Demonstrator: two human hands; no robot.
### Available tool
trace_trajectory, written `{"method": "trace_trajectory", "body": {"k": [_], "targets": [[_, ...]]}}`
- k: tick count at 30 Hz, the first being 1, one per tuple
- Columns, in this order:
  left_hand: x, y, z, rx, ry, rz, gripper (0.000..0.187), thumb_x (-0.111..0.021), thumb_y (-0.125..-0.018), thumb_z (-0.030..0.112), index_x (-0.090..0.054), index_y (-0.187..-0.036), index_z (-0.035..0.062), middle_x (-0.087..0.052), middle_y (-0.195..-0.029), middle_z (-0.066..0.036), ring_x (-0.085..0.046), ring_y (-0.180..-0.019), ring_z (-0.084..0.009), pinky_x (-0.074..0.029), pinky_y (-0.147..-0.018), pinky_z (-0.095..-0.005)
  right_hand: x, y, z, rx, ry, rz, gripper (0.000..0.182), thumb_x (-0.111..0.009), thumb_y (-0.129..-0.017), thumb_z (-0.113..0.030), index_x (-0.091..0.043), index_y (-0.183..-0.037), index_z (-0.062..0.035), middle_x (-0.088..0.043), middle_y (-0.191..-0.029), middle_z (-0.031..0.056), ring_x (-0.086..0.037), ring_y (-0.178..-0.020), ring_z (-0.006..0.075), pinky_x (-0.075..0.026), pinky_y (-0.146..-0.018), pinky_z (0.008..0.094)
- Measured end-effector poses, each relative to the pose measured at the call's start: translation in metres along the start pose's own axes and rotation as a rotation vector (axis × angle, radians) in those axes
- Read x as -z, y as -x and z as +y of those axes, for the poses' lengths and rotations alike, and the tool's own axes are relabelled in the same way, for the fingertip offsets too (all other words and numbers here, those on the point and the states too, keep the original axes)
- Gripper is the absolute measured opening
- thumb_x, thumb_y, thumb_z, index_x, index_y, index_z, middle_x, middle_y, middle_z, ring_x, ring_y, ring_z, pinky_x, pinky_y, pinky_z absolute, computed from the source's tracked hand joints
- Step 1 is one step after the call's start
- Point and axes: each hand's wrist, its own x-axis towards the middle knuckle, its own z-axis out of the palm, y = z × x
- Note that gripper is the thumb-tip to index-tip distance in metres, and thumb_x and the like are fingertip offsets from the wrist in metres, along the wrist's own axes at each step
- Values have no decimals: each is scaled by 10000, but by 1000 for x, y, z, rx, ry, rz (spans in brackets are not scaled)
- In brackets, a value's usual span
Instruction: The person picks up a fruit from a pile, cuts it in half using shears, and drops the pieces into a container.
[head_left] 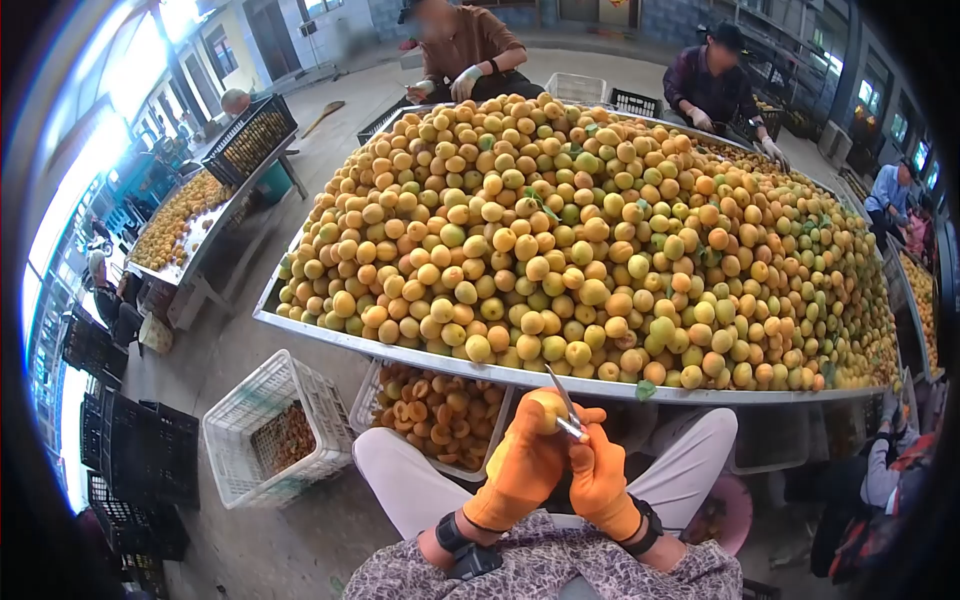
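In an orange glove, my left hand (522, 468) is closed around a yellow-orange apricot (543, 408). My right hand (606, 478), gloved alike, grips a small knife (562, 388) with its blade pointing up. The blade is right beside the apricot; whether it has cut into the flesh I cannot make out. Both hands are close together above my lap, just in front of the table edge. Beyond them a large heap of whole apricots (520, 240) covers the metal-edged table (400, 352).
Under the table edge, a crate (363, 400) holds halved apricots. To its left a white crate (225, 450) contains brownish pits. A pink basin (735, 510) sits by my right leg. Two gloved co-workers (465, 50) (712, 80) sit across the heap. Black crates (150, 450) stand far left.
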Motion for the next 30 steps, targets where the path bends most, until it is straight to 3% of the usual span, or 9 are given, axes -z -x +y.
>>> {"method": "trace_trajectory", "body": {"k": [2,6,12,17,20,23,25,27,30], "targets": [[-4,1,-1,-20,-55,28,452,-502,-980,435,-467,-1245,70,-629,-1055,-123,-518,-1189,-359,-370,-1059,-483,-3,-5,-3,48,-8,49,389,-481,-1000,-346,-560,-1126,14,-541,-647,195,-598,-590,397,-436,-520,377],[-11,-3,2,-67,-227,3,432,-515,-978,427,-467,-1239,87,-629,-1026,-106,-536,-1163,-350,-385,-1041,-488,1,-3,14,-35,82,-9,386,-511,-984,-319,-552,-1181,11,-545,-677,211,-597,-627,424,-438,-523,384],[10,-32,-6,-117,-606,-10,455,-487,-991,440,-450,-1182,29,-625,-1102,-112,-581,-1146,-266,-427,-995,-349,28,-14,22,-438,-432,-142,470,-450,-994,-496,-557,-898,-48,-418,-581,-57,-352,-448,49,-237,-433,216],[16,-62,-11,-142,-826,-127,363,-488,-1010,349,-478,-1200,40,-609,-1105,-93,-555,-989,-152,-431,-908,-261,85,-30,-10,-804,-655,-280,465,-443,-987,-522,-461,-763,-114,-320,-549,-68,-250,-401,40,-174,-380,221],[8,-82,0,-271,-675,-159,450,-464,-1011,401,-471,-1211,-3,-654,-1035,-143,-619,-1073,-278,-430,-991,-346,110,-12,-32,-860,-800,-391,524,-427,-958,-593,-410,-726,-124,-260,-525,-68,-193,-402,51,-170,-371,233],[16,-84,9,-5,9,-193,593,-431,-974,525,-524,-1193,-19,-668,-1041,-175,-589,-1142,-380,-371,-1090,-453,133,15,-8,-599,-685,-149,463,-479,-976,-496,-469,-764,-84,-376,-519,-28,-300,-397,70,-190,-383,233],[7,-75,2,54,63,-222,604,-427,-971,533,-534,-1203,-14,-667,-1049,-177,-580,-1155,-380,-357,-1100,-466,115,9,3,-19,490,243,306,-517,-1001,-299,-514,-832,-43,-420,-587,-37,-348,-502,36,-221,-450,218],[1,-71,-6,112,116,-256,615,-423,-968,542,-544,-1212,-9,-666,-1057,-178,-571,-1169,-381,-343,-1111,-479,98,19,-14,-235,-180,135,296,-493,-1011,-278,-509,-838,-38,-409,-601,-42,-335,-520,29,-230,-458,223],[-2,-55,-15,117,56,-345,709,-363,-950,618,-506,-1300,18,-647,-1141,-160,-543,-1209,-378,-296,-1128,-533,85,15,-23,-162,-65,-33,368,-495,-1004,-351,-489,-815,-36,-391,-582,-37,-343,-514,32,-235,-453,227]]}}
